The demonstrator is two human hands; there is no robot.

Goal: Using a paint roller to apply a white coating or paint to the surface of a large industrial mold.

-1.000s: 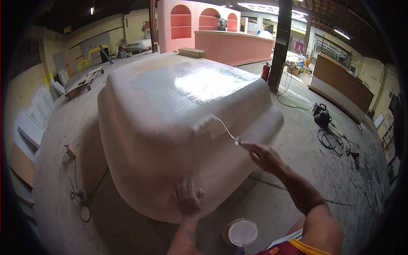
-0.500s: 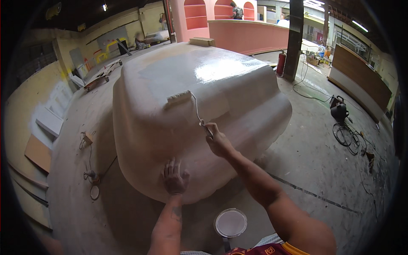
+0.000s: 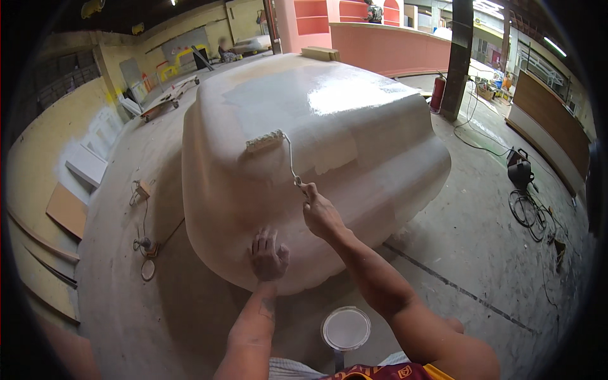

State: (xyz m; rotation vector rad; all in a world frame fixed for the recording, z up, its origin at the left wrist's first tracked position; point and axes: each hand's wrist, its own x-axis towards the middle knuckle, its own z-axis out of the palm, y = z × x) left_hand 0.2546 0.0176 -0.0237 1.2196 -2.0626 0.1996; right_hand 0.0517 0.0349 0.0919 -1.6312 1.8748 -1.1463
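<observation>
A large rounded moulded body (image 3: 316, 196), pale grey-beige with wet glossy patches on top, fills the middle of the view. My right hand (image 3: 322, 212) is closed round the handle of a paint roller (image 3: 265, 140). The roller's white sleeve rests on the upper left of the body, its wire frame bending down to my grip. My left hand (image 3: 268, 255) lies flat against the lower front of the body, fingers spread, with pale dust or paint on it. Below, between my arms, stands an open can of pale paint (image 3: 346, 329) on the floor.
At left on the floor are a corded tool (image 3: 145, 246) and a small round lid (image 3: 147, 271). Boards (image 3: 66, 210) lean on the left wall. To the right stand a post, a fire extinguisher (image 3: 437, 94) and a black machine (image 3: 519, 170) with coiled cable. Two people are far back.
The whole view has shifted, so the scene sits farther right. The roller has moved slightly left over the body's surface. My left hand stays against the body.
</observation>
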